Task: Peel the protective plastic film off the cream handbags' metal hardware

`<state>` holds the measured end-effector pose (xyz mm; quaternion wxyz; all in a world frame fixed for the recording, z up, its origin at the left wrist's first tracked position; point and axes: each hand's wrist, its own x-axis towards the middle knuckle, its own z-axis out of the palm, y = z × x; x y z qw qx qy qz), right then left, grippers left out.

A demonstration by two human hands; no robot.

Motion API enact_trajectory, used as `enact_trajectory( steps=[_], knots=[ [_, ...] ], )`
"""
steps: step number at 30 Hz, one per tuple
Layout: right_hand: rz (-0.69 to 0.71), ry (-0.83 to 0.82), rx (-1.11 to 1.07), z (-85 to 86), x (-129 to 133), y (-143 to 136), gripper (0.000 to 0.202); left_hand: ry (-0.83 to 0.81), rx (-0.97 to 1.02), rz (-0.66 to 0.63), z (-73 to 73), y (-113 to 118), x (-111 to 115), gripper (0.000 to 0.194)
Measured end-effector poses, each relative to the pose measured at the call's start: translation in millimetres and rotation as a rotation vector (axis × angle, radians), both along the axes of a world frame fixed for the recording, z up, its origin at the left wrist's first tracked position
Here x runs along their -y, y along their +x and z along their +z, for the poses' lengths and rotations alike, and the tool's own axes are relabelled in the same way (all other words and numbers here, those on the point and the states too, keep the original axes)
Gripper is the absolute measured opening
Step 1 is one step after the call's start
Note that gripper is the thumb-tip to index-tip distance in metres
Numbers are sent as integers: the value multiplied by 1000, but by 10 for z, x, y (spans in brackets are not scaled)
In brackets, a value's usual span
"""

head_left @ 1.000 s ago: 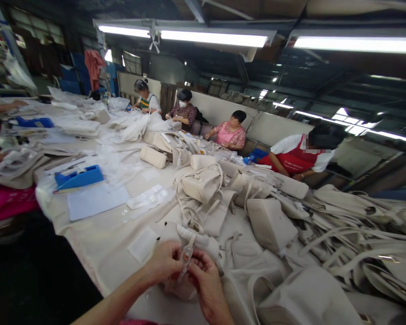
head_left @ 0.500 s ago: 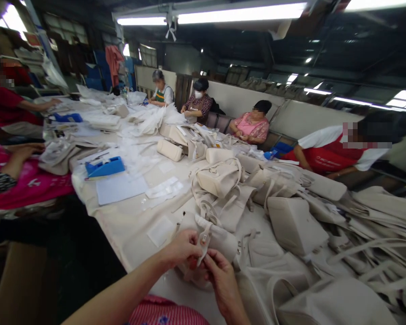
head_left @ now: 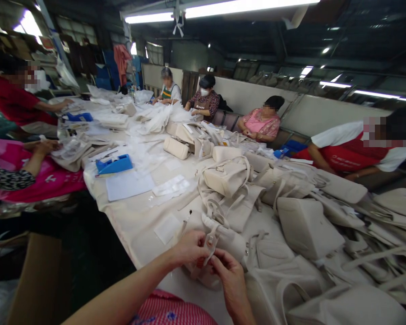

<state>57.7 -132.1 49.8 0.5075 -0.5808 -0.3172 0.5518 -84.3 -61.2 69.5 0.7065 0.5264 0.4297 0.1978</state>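
Note:
A cream handbag [head_left: 228,237] lies on the table right in front of me. Its narrow strap [head_left: 211,241], with a small metal fitting on it, rises between my hands. My left hand [head_left: 190,248] pinches the strap from the left, fingers closed. From the right, my right hand [head_left: 228,271] grips the lower end of the same strap between thumb and fingers. Something small and orange-brown shows beneath the fingers, too hidden to name. Just beyond sits another cream handbag [head_left: 223,177] with looped straps.
Many cream bags [head_left: 307,228] are heaped on the right. Left on the table [head_left: 138,230] are a blue tape dispenser [head_left: 114,165], white paper [head_left: 129,185] and plastic sheets. Several people work around the table. A cardboard box [head_left: 37,275] stands below on the left.
The view has turned slightly left, so everything sits a little further right. Both hands keep their hold on the strap, with only slight finger movement.

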Motion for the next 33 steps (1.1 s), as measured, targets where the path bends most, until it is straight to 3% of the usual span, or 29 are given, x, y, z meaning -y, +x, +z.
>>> enact_trajectory(
  steps=[3, 6, 9, 11, 14, 19, 22, 29, 33],
  knots=[
    [-17, 39, -12, -70, -29, 1, 35, -101, 115, -92, 28, -49, -35, 28],
    [-17, 104, 15, -164, -37, 8, 31, -310, 199, -141, 24, -121, -118, 42],
    [-56, 196, 195, -231, -24, 25, 27, -493, 224, -164, 13, -152, -214, 37],
    [-72, 238, 324, -260, -4, 20, 25, -528, 247, -137, 9, -128, -259, 34],
    [-43, 221, 324, -330, 62, -58, 29, -519, 299, -50, 3, -41, -294, 34],
    [165, 97, 216, -581, 211, -243, 32, -417, 334, 62, -31, 86, -338, 36],
    [170, 46, 221, -651, 208, -228, 27, -316, 316, 80, -35, 75, -339, 31],
    [131, 100, 362, -460, 115, -198, 13, 44, 104, -129, -3, 40, -263, 17],
    [74, 76, 381, -416, 45, -301, 8, -134, 153, 8, -27, 173, -344, 29]
  ],
)
